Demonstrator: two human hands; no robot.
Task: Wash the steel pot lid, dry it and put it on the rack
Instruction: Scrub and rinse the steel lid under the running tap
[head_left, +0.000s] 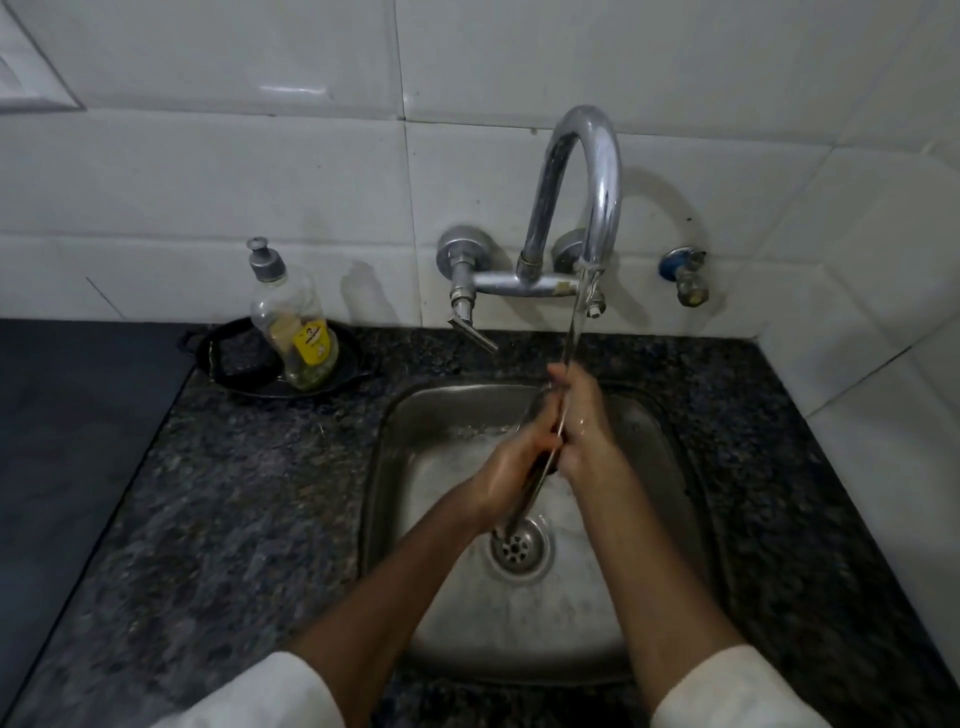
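Observation:
The steel pot lid (527, 496) stands on edge over the steel sink (587, 618), seen edge-on as a thin tilted line between my hands. My left hand (511, 470) presses flat against its left face. Against its right face lies my right hand (584, 426), fingers reaching up toward the falling water. Both hands are wet. Water runs from the curved chrome tap (582, 171) onto the lid's upper edge. No rack is in view.
A nearly empty dish-soap bottle (293, 332) stands in a black dish (234, 358) on the dark granite counter (249, 493), left of the sink. The tap's lever (470, 327) and a small blue valve (685, 278) stick out from the white tiled wall. The drain (519, 548) lies below the lid.

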